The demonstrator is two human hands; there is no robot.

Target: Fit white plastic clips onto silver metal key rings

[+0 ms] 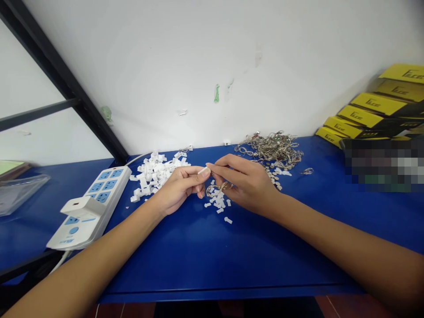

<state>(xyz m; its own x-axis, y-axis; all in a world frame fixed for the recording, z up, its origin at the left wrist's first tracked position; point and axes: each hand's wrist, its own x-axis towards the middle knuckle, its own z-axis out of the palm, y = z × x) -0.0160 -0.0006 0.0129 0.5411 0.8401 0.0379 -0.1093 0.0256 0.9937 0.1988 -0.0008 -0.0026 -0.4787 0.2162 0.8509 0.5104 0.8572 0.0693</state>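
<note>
Over the blue table, my left hand (183, 184) pinches a small white plastic piece (204, 170) between thumb and fingers. My right hand (248, 179) meets it from the right, its fingertips closed at the end of that piece. A coil of thin brownish wire (212, 190) hangs under the right fingers and appears held in them; its end is hidden. Below the hands lie small flat white tabs (218, 201). To the left is a heap of white plastic housings (154, 170). Behind my right hand spreads a tangled pile of thin wires (273, 150), with small round discs (277, 181) at its front.
A white power strip (114, 176) with a plugged-in adapter (82, 206) stands at the left beside a black metal frame (96, 119). Yellow and black boxes (377, 104) are stacked at the right. A white wall (185, 66) closes the back of the table (185, 265).
</note>
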